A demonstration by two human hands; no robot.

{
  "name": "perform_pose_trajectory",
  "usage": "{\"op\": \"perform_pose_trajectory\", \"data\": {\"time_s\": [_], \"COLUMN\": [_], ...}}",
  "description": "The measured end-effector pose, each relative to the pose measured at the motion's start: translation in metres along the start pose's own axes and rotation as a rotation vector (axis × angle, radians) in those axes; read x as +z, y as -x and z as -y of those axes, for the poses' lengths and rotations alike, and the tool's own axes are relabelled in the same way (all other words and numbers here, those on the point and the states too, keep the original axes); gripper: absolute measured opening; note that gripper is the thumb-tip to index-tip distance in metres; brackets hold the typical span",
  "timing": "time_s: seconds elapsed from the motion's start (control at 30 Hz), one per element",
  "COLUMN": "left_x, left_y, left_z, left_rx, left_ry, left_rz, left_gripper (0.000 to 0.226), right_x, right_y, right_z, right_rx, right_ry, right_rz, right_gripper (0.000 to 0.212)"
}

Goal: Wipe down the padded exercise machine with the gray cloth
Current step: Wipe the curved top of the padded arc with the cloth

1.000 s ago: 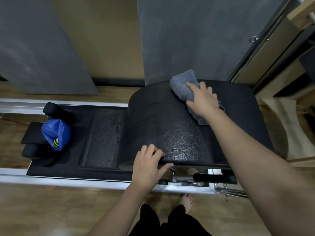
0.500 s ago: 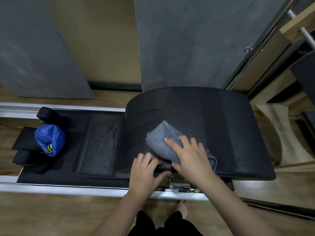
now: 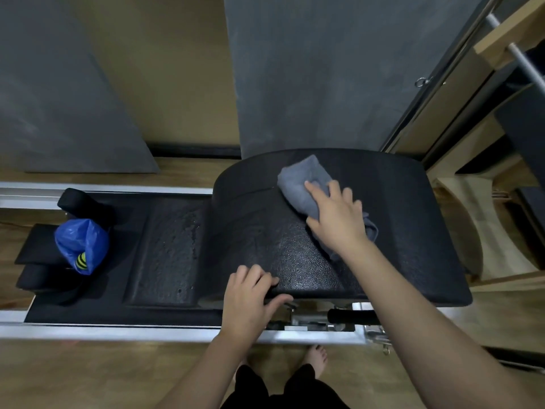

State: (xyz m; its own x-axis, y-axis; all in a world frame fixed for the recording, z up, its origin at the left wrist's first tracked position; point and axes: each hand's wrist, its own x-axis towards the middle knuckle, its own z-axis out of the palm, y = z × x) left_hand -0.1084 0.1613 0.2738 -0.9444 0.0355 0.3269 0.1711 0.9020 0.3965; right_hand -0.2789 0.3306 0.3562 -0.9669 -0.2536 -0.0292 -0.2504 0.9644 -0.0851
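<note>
The padded exercise machine has a black curved pad (image 3: 413, 219) raised over a flat black carriage pad (image 3: 168, 249) set in a silver frame. A folded gray cloth (image 3: 303, 181) lies on the far part of the curved pad. My right hand (image 3: 336, 219) presses flat on the cloth with fingers straight. My left hand (image 3: 250, 299) grips the near edge of the curved pad, fingers on top and thumb under the lip.
A blue plastic bag (image 3: 79, 243) sits on the black headrest at the left end. Gray panels (image 3: 318, 72) lean against the wall behind. Wooden equipment with a metal bar (image 3: 519, 63) stands at the right. My bare feet (image 3: 317, 357) are on the wooden floor.
My right hand has pushed the cloth from the near edge of the curved pad back up to its far side. My left hand has stayed on the near edge.
</note>
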Motion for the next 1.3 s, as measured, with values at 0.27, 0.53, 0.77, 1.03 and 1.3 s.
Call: {"op": "perform_pose_trajectory", "data": {"time_s": [0.27,0.53,0.77,1.03,1.3], "left_x": [0.005,-0.003,-0.004,-0.008,-0.008], "left_y": [0.004,-0.004,-0.012,-0.02,-0.007], "left_z": [0.005,0.009,0.015,0.016,0.004], "left_rx": [0.022,0.068,0.117,0.171,0.003], "left_ry": [0.037,0.054,0.025,0.033,0.087], "left_rz": [-0.024,0.002,0.027,0.03,-0.03], "left_gripper": [0.051,0.047,0.051,0.041,0.024], "right_x": [0.019,0.0,0.003,0.018,-0.005], "right_y": [0.095,-0.025,0.031,0.107,-0.039], "right_z": [0.009,-0.022,0.014,0.027,-0.044], "right_rx": [-0.203,0.238,0.156,-0.127,0.156], "right_ry": [0.025,-0.093,-0.008,0.016,-0.105], "right_rz": [-0.029,-0.019,-0.015,-0.014,0.022], "right_gripper": [0.08,0.069,0.074,0.072,0.07]}}
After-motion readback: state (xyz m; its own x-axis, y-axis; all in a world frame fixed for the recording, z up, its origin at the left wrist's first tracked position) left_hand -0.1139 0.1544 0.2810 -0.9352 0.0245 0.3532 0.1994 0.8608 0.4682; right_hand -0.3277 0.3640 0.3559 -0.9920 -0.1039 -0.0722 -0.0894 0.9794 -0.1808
